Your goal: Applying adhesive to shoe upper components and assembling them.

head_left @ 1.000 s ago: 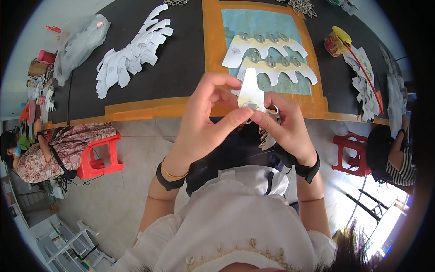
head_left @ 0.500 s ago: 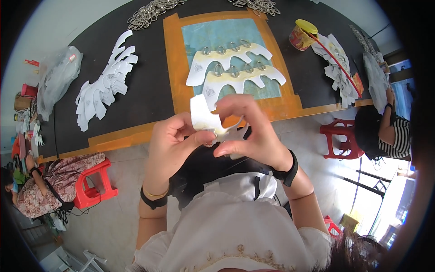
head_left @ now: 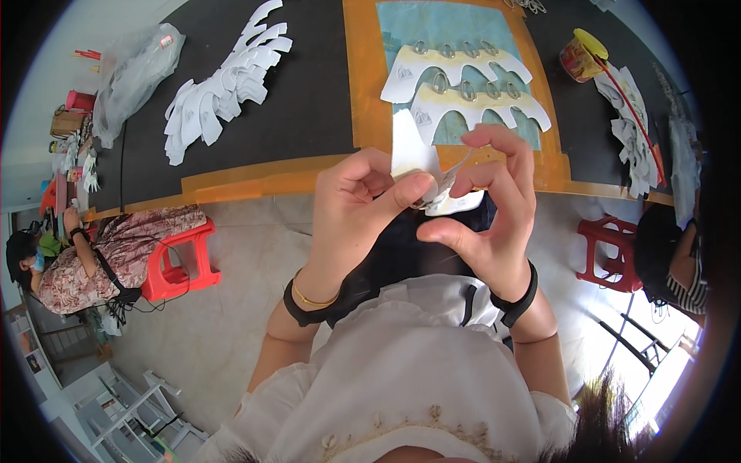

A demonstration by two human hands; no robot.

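Observation:
My left hand [head_left: 359, 204] pinches a white scalloped strip [head_left: 411, 143] between thumb and fingers, just off the table's front edge. By the thumb tip a bit of metal shows, mostly hidden. My right hand [head_left: 502, 220] is curved around the strip's other end, thumb and fingers apart. Its middle finger seems to touch the bent part of the strip. Beyond my hands, two similar white strips with yellowish glue bands lie on a blue-green sheet [head_left: 417, 23]: a far strip [head_left: 455, 69] and a near strip [head_left: 486, 104]. Oval metal rings [head_left: 467, 90] sit along their upper edges.
Overlapping white strips [head_left: 220, 89] lie left on the black table [head_left: 316, 92], near a clear plastic bag [head_left: 135, 73]. At right stand a yellow-rimmed tub [head_left: 579, 62] and more strips [head_left: 629, 123] under a red stick [head_left: 634, 116]. People sit near red stools [head_left: 185, 262] on both sides.
The view has shifted, so the table appears higher and further right. My right fingers have spread and lifted from their curled hold on the strip. The left hand keeps its pinch.

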